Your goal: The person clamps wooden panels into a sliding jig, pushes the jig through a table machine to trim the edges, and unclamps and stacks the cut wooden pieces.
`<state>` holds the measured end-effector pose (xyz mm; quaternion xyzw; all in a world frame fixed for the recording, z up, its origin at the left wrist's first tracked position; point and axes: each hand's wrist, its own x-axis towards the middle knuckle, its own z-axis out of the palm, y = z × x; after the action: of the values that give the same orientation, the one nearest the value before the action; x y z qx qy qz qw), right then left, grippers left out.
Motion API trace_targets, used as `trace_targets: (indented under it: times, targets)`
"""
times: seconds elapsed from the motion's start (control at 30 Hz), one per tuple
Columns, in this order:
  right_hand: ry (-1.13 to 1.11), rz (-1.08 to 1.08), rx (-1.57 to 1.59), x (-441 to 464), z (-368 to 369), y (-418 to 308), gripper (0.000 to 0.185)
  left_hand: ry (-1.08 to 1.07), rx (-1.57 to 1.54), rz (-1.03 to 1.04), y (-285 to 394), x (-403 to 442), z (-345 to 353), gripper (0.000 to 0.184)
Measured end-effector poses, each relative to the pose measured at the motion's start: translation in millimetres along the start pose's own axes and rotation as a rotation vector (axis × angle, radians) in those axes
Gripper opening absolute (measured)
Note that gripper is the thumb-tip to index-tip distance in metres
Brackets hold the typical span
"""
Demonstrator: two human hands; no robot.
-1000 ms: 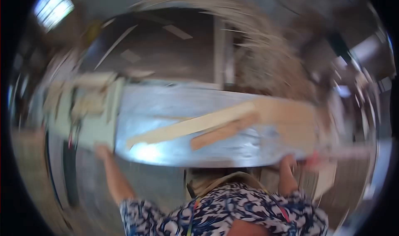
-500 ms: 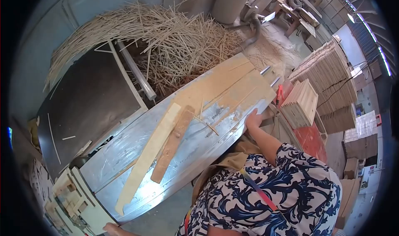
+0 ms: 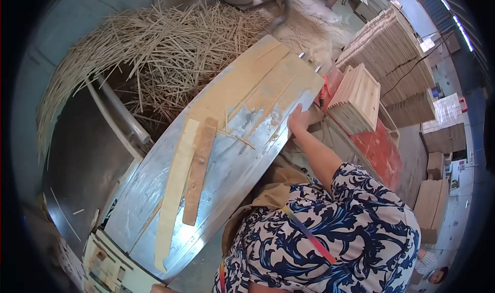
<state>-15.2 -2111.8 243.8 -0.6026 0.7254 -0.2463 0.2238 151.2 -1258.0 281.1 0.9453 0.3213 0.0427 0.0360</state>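
Note:
A long metal machine table (image 3: 154,190), dusted with sawdust at its far end, stretches in front of me. My right hand (image 3: 299,119) is closed over its near edge, toward the far end; the fingertips are partly hidden. At the bottom border, by the table's near corner, only a sliver of my left hand (image 3: 162,289) shows, its fingers mostly cut off. Two wood pieces lie side by side on the metal: a long pale strip (image 3: 176,195) with a notched end, and a shorter brown board (image 3: 200,172). Beside them is a thin splinter (image 3: 237,137).
Behind the table rises a heap of thin wooden offcuts (image 3: 175,61). A dark panel (image 3: 82,153) and a metal roller (image 3: 124,112) flank it. To the right are stacked slats (image 3: 381,50), a wooden block (image 3: 356,97) on a red surface, and another person (image 3: 433,272) far off.
My view has turned and shifted, so the table appears steeper and further left. The right hand stays on the edge; the left hand has slipped mostly out of frame. The wood pieces keep their places.

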Motion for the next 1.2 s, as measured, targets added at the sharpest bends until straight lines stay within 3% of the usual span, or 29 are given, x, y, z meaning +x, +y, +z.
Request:
trace_targets:
  times: [0.07, 0.1, 0.17, 0.2, 0.23, 0.27, 0.3, 0.33, 0.4, 0.43, 0.47, 0.5, 0.53, 0.63, 0.7, 0.73, 0.8, 0.83, 0.87, 0.9, 0.93, 0.97, 1.0, 1.07, 1.13, 1.17, 1.2]
  targets:
    - [0.014, 0.009, 0.049, 16, -17, -19, 0.065, -0.071, 0.116, -0.028, -4, 0, -4, 0.058]
    - [-0.028, 0.031, -0.013, 24, -35, -37, 0.062, -0.111, 0.197, -0.035, -9, 1, -8, 0.058]
    - [-0.047, -0.101, -0.297, 76, -6, -2, 0.05, -0.229, 0.467, -0.017, -32, 7, -19, 0.059]
    - [-0.042, -0.555, -0.836, 113, 3, 30, 0.038, -0.322, 0.666, 0.047, -44, 4, -19, 0.06]
    - [-0.125, -0.641, -1.055, 156, 12, 48, 0.028, -0.423, 0.833, 0.142, -58, -2, -16, 0.06]
    - [-0.156, -0.655, -1.026, 183, 7, 47, 0.029, -0.332, 0.703, 0.157, -94, -2, 29, 0.061]
    - [-0.171, -0.624, -0.957, 198, -5, 53, 0.03, -0.359, 0.758, 0.144, -70, -12, 22, 0.063]
    - [-0.193, -0.623, -0.897, 222, -6, 53, 0.031, -0.249, 0.888, 0.228, -61, -41, 32, 0.059]
    - [-0.213, -0.608, -0.789, 279, 0, 53, 0.034, -0.399, 0.926, 0.064, 52, -109, -28, 0.047]
    - [-0.202, -0.583, -0.762, 305, 2, 47, 0.035, -0.39, 0.806, -0.098, 46, -113, 0, 0.048]
    - [-0.179, -0.577, -0.758, 329, 3, 36, 0.036, -0.384, 0.379, -0.412, 76, -133, -14, 0.055]
    - [-0.133, -0.566, -0.768, 350, -2, 26, 0.037, -0.139, -0.324, -0.764, 109, -153, -30, 0.065]
    - [-0.049, -0.565, -0.786, 351, -33, 3, 0.039, 0.159, -0.706, -0.997, 141, -170, -43, 0.076]
    - [0.206, -0.617, -0.788, 363, -95, -69, 0.043, 0.189, -0.837, -1.01, 170, -209, -76, 0.082]
    - [0.33, -0.705, -0.701, 355, -106, -126, 0.045, 0.173, -0.751, -0.92, 178, -242, -69, 0.076]
    - [0.385, -0.763, -0.627, 337, -113, -153, 0.047, 0.033, -0.914, -0.946, 204, -266, -116, 0.074]
    - [0.448, -0.94, -0.444, 251, -142, -216, 0.05, -0.096, -0.997, -0.906, 184, -277, -105, 0.061]
    - [0.282, -0.976, -0.376, 192, -154, -246, 0.05, -0.247, -1.023, -0.8, 180, -288, -131, 0.055]
    - [0.216, -1.245, -0.136, 165, -141, -255, 0.048, -0.21, -1.038, -0.599, 167, -302, -118, 0.054]
    - [0.148, -1.491, 0.122, 132, -120, -256, 0.046, -0.389, -1.071, -0.459, 145, -302, -109, 0.053]
    - [-0.11, -1.418, 0.193, 63, -118, -258, 0.045, -0.56, -1.102, -0.311, 124, -302, -100, 0.052]
    - [-0.362, -1.336, 0.256, -24, -128, -260, 0.044, -0.946, -1.142, -0.212, 100, -288, -103, 0.05]
    - [-0.559, -1.355, 0.252, -113, -146, -264, 0.041, -0.937, -1.19, -0.223, 71, -261, -122, 0.05]
    - [-0.855, -1.455, 0.182, -254, -160, -236, 0.034, -1.421, -1.081, -0.049, -10, -186, -195, 0.039]
    - [-1.087, -1.553, 0.137, -369, -163, -206, 0.029, -0.954, -1.012, 0.02, -95, -99, -201, 0.033]
    - [-1.233, -1.533, 0.148, -423, -166, -194, 0.027, -0.699, -0.971, -0.039, -140, -51, -195, 0.03]
    - [-1.296, -1.522, 0.118, -471, -168, -183, 0.03, -0.498, -0.908, -0.208, -167, -4, -234, 0.029]
